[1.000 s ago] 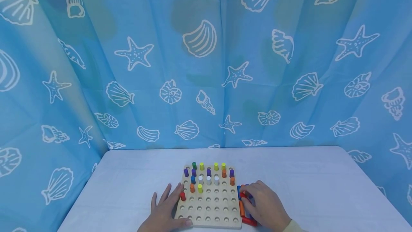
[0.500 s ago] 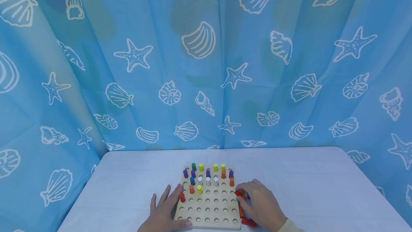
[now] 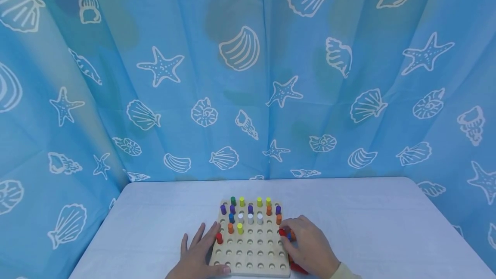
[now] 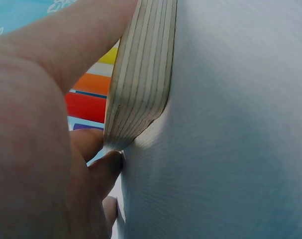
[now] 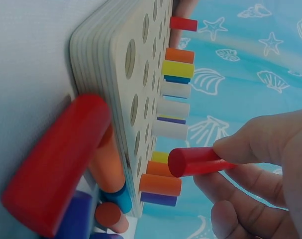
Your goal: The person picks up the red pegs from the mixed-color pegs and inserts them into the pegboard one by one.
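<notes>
My right hand (image 3: 308, 244) pinches a red peg (image 5: 195, 161) between thumb and fingers, just above the right edge of the wooden pegboard (image 3: 249, 259). In the right wrist view this peg is apart from the board, its round end toward the holes. My left hand (image 3: 197, 255) rests along the board's left side with fingers spread; its thumb lies at the front left corner. Several pegs stand in the board's far rows, among them yellow, purple and white ones. Near the left fingers another red peg (image 3: 219, 238) stands in a hole.
Loose pegs lie on the white table (image 3: 368, 214) against the board's right side: a red one (image 5: 56, 164), an orange one (image 5: 108, 167) and several others, partly hidden by the right hand in the head view. A blue shell-patterned curtain (image 3: 248, 89) hangs behind.
My right hand has moved left from the loose pegs to the board's right edge, bringing the red peg with it. The left hand stays in place.
</notes>
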Demonstrator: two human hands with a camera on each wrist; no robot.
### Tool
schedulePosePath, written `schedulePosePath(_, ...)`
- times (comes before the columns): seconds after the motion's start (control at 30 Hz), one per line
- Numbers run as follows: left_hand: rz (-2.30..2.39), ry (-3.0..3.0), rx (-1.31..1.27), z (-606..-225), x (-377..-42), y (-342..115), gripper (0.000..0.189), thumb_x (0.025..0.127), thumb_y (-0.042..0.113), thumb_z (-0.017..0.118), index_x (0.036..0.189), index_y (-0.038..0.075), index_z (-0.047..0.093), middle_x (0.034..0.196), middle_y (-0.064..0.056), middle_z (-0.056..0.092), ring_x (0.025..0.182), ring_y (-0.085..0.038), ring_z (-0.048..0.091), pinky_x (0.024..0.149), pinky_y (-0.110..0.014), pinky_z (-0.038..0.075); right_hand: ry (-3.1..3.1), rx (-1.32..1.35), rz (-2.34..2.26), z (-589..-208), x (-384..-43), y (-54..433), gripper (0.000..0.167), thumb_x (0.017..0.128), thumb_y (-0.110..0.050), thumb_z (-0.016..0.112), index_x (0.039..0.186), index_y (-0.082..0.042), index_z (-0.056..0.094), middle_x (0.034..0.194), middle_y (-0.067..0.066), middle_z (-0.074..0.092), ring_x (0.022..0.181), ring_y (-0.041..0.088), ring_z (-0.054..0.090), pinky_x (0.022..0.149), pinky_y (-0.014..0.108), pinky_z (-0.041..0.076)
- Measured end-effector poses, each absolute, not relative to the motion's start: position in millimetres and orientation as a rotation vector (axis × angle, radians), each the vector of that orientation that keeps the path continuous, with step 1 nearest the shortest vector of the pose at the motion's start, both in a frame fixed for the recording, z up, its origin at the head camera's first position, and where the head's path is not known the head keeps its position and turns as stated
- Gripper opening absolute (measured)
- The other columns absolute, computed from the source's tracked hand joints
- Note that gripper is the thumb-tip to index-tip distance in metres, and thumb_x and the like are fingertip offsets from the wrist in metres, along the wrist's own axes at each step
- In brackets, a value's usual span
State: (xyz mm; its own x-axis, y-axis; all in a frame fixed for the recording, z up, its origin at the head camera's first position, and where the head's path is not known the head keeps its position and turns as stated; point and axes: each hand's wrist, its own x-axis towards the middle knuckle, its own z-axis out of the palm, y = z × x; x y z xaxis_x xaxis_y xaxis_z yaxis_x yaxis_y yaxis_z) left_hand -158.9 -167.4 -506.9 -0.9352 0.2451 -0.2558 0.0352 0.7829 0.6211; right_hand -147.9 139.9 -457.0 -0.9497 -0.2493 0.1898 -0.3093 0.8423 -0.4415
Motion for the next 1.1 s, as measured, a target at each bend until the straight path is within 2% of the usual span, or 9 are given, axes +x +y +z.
schedulePosePath(0.37,0.926,2.638,0.2,-505.0,-156.6,-167.4,0.119,0.067,0.069,0.08,0.159,0.012,0.029,0.16,-0.015,0.034,0.151,-0.046,0.007,0.111,-0.073,-0.014,-2.888,0.484,0.736,-460.5,-149.9,131.2,0.015,0.088,-0.023,0.076,0.1,-0.017,0.071,0.082,-0.014,0.06,0.073,0.004,0.045,0.059,0.02,0.043)
schedulePosePath(0.57,0.92,2.631,0.179,-504.1,-156.3,-166.7,0.12,0.068,0.069,0.08,0.16,0.013,0.028,0.16,-0.015,0.034,0.151,-0.046,0.006,0.111,-0.073,-0.015,-2.914,0.462,0.794,-458.1,-148.8,125.1,0.01,0.088,-0.022,0.075,0.096,-0.02,0.069,0.077,-0.013,0.054,0.071,0.006,0.044,0.056,0.021,0.04)
schedulePosePath(0.7,0.918,2.631,0.178,-503.3,-156.0,-166.9,0.12,0.068,0.068,0.08,0.16,0.013,0.028,0.16,-0.015,0.034,0.151,-0.046,0.006,0.111,-0.072,-0.015,-2.925,0.445,0.802,-459.6,-149.8,121.0,0.011,0.087,-0.023,0.076,0.095,-0.022,0.068,0.075,-0.014,0.051,0.07,0.006,0.044,0.057,0.021,0.042)
schedulePosePath(1.1,0.933,2.636,0.214,-501.4,-156.4,-167.5,0.118,0.07,0.066,0.081,0.16,0.012,0.028,0.161,-0.015,0.032,0.151,-0.045,0.007,0.111,-0.073,-0.013,-2.868,0.48,0.811,-457.7,-151.4,111.6,0.013,0.087,-0.021,0.076,0.095,-0.022,0.066,0.079,-0.014,0.055,0.07,0.004,0.043,0.058,0.02,0.043)
